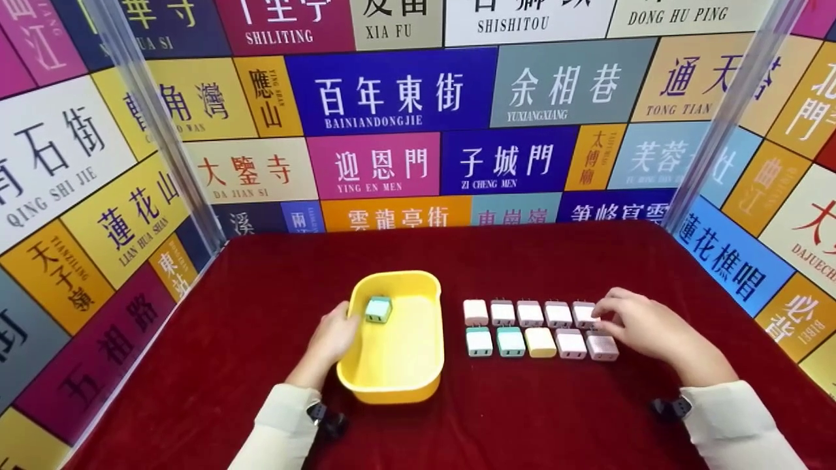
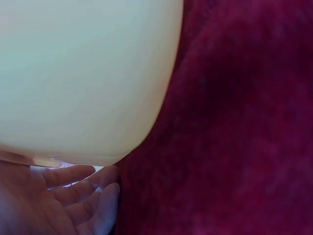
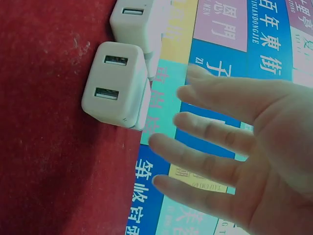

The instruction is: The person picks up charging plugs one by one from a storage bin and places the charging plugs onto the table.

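Observation:
My left hand holds the left rim of a yellow plastic bin. In the left wrist view, fingers lie along the bin's outer side; the thumb is hidden there. One green USB charger sits inside the bin, toward its far left. To the right of the bin, several USB chargers stand in two rows. Over the right end of the far row hovers my right hand, its fingers partly covering a white-topped charger. The right wrist view shows its fingers spread and apart from the nearest two-port charger.
A dark red cloth covers the table. Colourful panels printed with place names rise behind and at both sides, with clear corner posts. The near row includes green, yellow and pinkish chargers.

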`<state>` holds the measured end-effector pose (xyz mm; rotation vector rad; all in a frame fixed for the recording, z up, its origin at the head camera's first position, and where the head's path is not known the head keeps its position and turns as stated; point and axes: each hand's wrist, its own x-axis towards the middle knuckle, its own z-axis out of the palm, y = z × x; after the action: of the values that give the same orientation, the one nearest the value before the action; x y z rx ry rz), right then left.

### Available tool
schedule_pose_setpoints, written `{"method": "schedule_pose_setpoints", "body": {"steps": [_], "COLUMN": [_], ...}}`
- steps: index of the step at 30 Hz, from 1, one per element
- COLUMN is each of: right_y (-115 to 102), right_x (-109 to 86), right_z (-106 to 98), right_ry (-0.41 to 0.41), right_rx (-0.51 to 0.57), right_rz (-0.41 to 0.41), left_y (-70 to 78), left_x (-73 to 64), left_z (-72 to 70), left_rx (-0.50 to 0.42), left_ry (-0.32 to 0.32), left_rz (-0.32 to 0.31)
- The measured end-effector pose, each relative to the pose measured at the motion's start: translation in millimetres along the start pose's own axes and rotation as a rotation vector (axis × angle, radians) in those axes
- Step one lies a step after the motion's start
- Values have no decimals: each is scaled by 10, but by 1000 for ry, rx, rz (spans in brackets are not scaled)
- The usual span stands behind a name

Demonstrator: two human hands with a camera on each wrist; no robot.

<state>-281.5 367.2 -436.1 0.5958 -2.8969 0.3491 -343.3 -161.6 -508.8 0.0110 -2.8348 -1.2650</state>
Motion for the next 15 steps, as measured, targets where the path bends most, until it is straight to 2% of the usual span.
{"method": "schedule_pose_setpoints", "body": {"steps": [6,10,15], "right_y": [-148,-306,-514], "right_x": [13,32,106], "right_z": [-13,-14,19], "right_ry": [32,40,43], "right_rx": [-25,-34,-41], "right_rz": [-12,-50,-155], "left_y": [202,226,194], "left_x": [-190,-214,-199], "left_z": [-84,-77,-74], "left_rx": [-19,-14,-7], "left_ry": [-6,0,10], "left_rz": [-6,-16,5]}}
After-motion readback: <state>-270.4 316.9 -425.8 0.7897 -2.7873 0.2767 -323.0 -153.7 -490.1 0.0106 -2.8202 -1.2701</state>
